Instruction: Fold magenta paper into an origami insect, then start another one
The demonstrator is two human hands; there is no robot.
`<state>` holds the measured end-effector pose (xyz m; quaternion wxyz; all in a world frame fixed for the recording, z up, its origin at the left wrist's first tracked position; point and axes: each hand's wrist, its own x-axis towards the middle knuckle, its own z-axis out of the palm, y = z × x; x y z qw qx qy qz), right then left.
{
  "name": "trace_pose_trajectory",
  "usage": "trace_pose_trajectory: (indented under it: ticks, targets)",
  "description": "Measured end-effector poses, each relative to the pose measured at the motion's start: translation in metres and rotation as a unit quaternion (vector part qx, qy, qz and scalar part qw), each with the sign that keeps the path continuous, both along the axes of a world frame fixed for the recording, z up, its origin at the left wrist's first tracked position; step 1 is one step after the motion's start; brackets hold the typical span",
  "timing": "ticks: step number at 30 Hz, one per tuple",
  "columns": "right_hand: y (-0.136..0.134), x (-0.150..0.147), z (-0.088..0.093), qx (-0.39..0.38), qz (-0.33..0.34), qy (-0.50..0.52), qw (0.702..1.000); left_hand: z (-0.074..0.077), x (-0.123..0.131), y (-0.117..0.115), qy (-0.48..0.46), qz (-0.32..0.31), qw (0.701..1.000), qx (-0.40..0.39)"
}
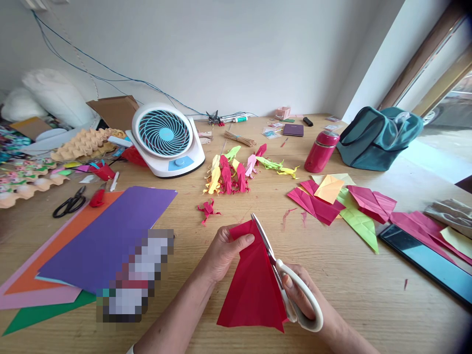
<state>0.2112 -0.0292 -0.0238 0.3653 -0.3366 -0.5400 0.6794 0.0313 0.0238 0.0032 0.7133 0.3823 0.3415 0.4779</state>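
Observation:
My left hand (224,250) pinches a folded red paper (250,290) near its top edge, thumb on the front. Below the fingers the paper fans out in creases. My right hand (300,290) has its fingers through the handles of white-handled scissors (309,300). The scissors' blades lie along the paper's right edge, one in front and the other partly hidden, with the tips near its top right corner. Beyond my hands sits a small red folded paper figure (208,211). Several more folded figures (226,174) in yellow, red, pink and green stand farther back.
On the left lie coloured sheets (110,236) and black scissors (70,202). A white fan (165,140) stands behind them. To the right are creased paper pieces (320,206), a red flask (321,151), a teal bag (379,137) and a dark tablet-like device (431,263).

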Motion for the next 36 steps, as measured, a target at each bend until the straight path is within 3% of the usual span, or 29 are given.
trace_pose_trajectory:
  ticks: [14, 19, 24, 27, 29, 31, 34, 36]
  targets:
    - [0.002, 0.001, 0.004, 0.004, -0.005, -0.012, 1.000, -0.003, 0.000, 0.000, 0.018, -0.011, 1.000, -0.008]
    - [0.005, 0.005, 0.003, 0.022, -0.009, -0.009, 1.000, -0.005, 0.000, 0.002, 0.009, 0.020, 0.999, -0.027]
    - [0.009, 0.015, 0.005, -0.021, -0.045, -0.004, 0.999, -0.006, 0.000, 0.007, 0.014, 0.070, 0.996, -0.046]
    - [0.015, 0.025, 0.009, -0.047, -0.068, -0.042, 0.996, -0.010, -0.001, 0.012, 0.028, 0.112, 0.991, -0.067]
    - [0.021, 0.034, 0.011, -0.032, -0.085, -0.123, 0.988, -0.015, -0.003, 0.016, 0.039, 0.141, 0.987, -0.068]
    - [0.027, 0.042, 0.008, 0.045, -0.120, -0.262, 0.956, -0.021, -0.005, 0.020, 0.047, 0.165, 0.984, -0.056]
    - [0.035, 0.052, -0.002, 0.215, -0.204, -0.490, 0.820, -0.029, -0.007, 0.024, 0.067, 0.190, 0.979, -0.028]
    - [0.038, 0.057, -0.009, 0.264, -0.209, -0.575, 0.745, -0.034, -0.007, 0.025, 0.096, 0.204, 0.974, 0.001]
